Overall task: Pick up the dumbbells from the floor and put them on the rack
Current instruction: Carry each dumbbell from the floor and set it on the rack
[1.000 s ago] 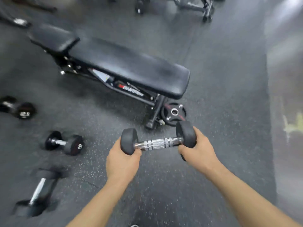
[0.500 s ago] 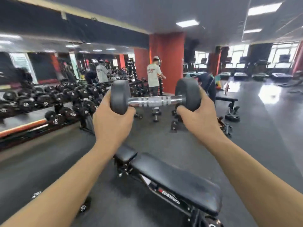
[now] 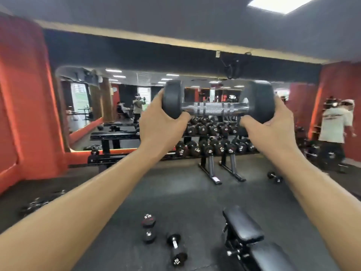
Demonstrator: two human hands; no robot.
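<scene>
Left hand [image 3: 158,122] and right hand [image 3: 273,124] each wrapped round one end of a dumbbell [image 3: 214,108], held up level in the air
fingers curled over the black heads, thumbs tucked under, chrome handle bare between them; the rack [image 3: 211,169] is well apart across the mat by the mirror [image 3: 88,106], both tiers loaded; down low one floor dumbbell [image 3: 148,227] and a second floor dumbbell [image 3: 176,249] lie just left of the bench [image 3: 242,223]; a small dumbbell [image 3: 275,177] sits right of the rack's legs

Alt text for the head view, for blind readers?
Left hand and right hand each grip one head of a black dumbbell with chrome handle, held before a black loaded dumbbell rack. Small black dumbbells and a black padded bench sit on the floor.
</scene>
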